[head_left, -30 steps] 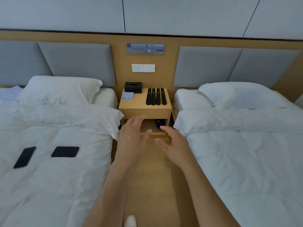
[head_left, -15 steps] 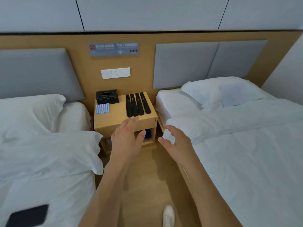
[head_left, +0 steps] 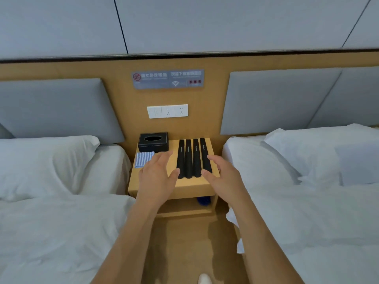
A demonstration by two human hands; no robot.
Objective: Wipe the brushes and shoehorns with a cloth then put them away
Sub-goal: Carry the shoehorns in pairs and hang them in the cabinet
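Four slim black cases (head_left: 191, 158), judged light, stiff and slick, lying side by side toward the nightstand's (head_left: 192, 185) right edge, are best pinched across their near ends, while the left hand (head_left: 158, 175) and right hand (head_left: 222, 177) are held open and empty on either side of them.

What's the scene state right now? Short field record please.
surface: nightstand between two beds
tools: four black sleeves side by side, untouched
cloth: blue striped cloth, folded, at the tools' left, in front of tissue box
left hand: open, over nightstand, holding nothing
right hand: open, beside sleeves, holding nothing
progress: wiping not begun
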